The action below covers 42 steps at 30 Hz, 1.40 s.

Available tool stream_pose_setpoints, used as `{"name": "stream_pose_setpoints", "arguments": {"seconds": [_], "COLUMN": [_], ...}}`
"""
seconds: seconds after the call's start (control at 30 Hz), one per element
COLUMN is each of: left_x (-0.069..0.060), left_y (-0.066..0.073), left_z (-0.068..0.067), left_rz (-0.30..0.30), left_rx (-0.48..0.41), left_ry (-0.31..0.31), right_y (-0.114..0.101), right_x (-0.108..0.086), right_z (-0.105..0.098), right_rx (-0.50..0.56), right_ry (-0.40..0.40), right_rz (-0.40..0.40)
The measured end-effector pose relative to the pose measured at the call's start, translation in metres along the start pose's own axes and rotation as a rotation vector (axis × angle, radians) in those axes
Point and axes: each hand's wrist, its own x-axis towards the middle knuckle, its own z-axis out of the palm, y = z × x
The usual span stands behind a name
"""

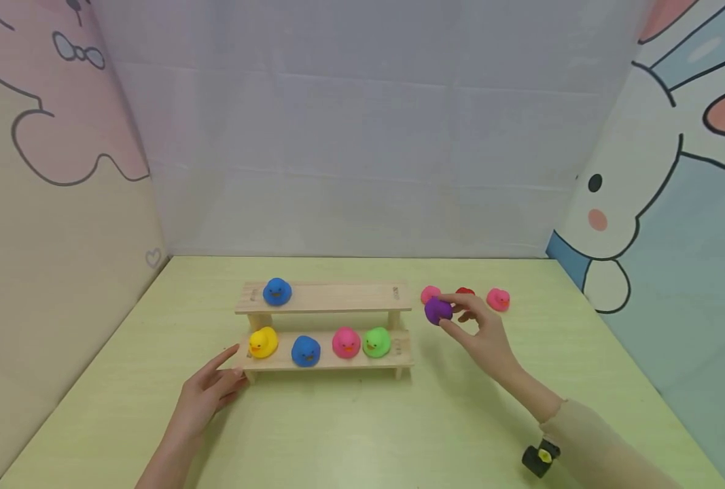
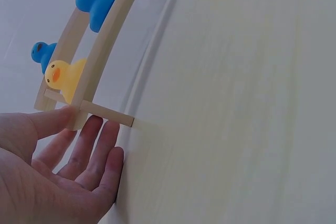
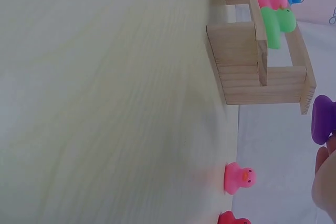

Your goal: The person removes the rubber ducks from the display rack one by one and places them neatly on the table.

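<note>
So, left fingers [image 2: 103, 148] grip shelf [image 1: 344, 297] — right fingers [image 1: 458, 333] pinch purple duck [image 1: 437, 310] past right edge [image 1: 408, 350].

A pale wood-grain table [image 1: 338, 435] stands screened on three sides, in what looks like a small recording set dressed as a child's play corner. A creased white cloth [image 1: 362, 149] hangs across the back. Cartoon prints cover the sides: a pink figure [image 1: 81, 122] and a tiny heart [image 1: 153, 257] at left, a rabbit-like character [image 1: 625, 170] at right. Toy ducks [image 1: 277, 292] line a two-tier wooden rack [image 1: 344, 297]. Whether the set occupies a home or a studio cannot be told.
</note>
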Motion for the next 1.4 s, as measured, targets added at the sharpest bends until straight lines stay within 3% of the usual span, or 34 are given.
{"name": "stream_pose_setpoints", "arguments": {"seconds": [0.17, 0.33, 0.43, 0.53, 0.7, 1.03, 1.4], "left_x": [0.001, 0.001, 0.001, 0.002, 0.002, 0.001, 0.0], "left_y": [0.0, 0.0, 0.0, -0.001, -0.002, -0.001, -0.001], "left_z": [-0.001, -0.001, -0.001, -0.001, -0.001, 0.0, 0.0], "left_rz": [-0.005, 0.002, 0.005, 0.009, 0.013, 0.018, 0.021], "left_rx": [-0.006, -0.007, -0.014, -0.02, -0.019, -0.009, -0.009], "left_ry": [-0.002, -0.006, -0.005, -0.004, -0.008, -0.006, -0.002], "right_y": [0.005, -0.006, 0.006, 0.03, 0.039, 0.05, 0.054], "right_x": [-0.001, 0.0, 0.0, 0.0, 0.0, -0.001, -0.004], "right_z": [-0.004, -0.007, -0.008, -0.008, -0.008, -0.003, -0.001], "right_rx": [-0.053, -0.129, -0.162, -0.182, -0.185, -0.242, -0.255], "right_ry": [-0.027, -0.06, -0.088, -0.116, -0.17, -0.253, -0.283], "right_rz": [0.069, 0.099, 0.111, 0.145, 0.198, 0.194, 0.213]}}
